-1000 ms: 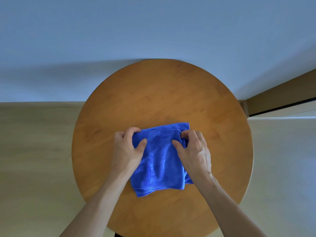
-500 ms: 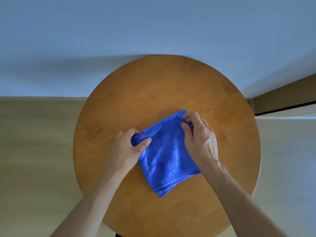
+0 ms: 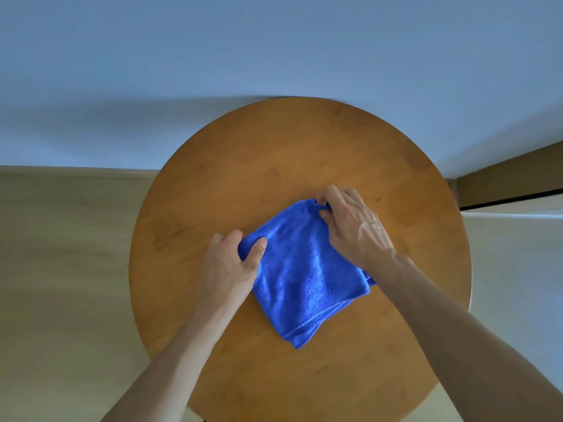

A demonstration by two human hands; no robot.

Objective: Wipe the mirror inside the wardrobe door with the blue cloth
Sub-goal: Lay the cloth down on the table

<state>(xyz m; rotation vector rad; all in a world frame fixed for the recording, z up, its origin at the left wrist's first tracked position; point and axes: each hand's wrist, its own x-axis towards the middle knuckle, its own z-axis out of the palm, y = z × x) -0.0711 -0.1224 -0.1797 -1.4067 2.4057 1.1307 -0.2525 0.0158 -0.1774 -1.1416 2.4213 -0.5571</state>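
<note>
Folded blue cloth [image 3: 304,275] on round wood table [image 3: 274,153], left hand [image 3: 227,266] & right hand [image 3: 355,226] pinching corners

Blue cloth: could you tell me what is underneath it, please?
The folded blue cloth lies on the round wooden table, pinched at two corners by the left hand and right hand. Whether anything is hidden beneath it cannot be seen.

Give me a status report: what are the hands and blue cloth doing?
Left hand and right hand each pinch a corner of the blue cloth. Cloth folded, lying on the round wooden table. No mirror in view.
</note>
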